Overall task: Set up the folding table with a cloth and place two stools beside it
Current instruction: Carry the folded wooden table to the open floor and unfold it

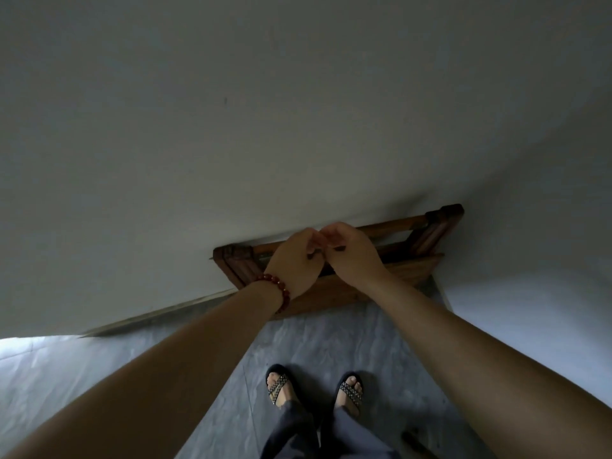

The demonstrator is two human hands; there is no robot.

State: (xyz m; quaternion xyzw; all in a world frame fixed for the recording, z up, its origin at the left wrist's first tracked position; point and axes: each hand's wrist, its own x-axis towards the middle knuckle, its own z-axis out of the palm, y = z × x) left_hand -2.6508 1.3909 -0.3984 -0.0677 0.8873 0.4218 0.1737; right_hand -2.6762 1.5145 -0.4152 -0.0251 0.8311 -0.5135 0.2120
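We see the folding table folded flat and leaning against the white wall, its lower edge on the grey marbled floor, straight ahead of the person's feet. Both hands meet at the middle of its upper rail. The left hand comes in from the lower left and the right hand from the lower right. They sit side by side, their knuckles nearly touching. The fingers of each hand curl over the rail and the thumbs tuck beneath, so both hands grip the wood. The rail itself is hidden behind them there.

The table is dark reddish-brown wood. We make out a framed rectangle seen from above. Grooved legs are folded along its two short ends, and a lighter plank-like panel runs along the near side below the wrists. Its right corner juts out past the right hand, close to the wall.

A bracelet of red beads circles the left wrist. Lower down stand two feet in black strapped sandals below dark trousers.
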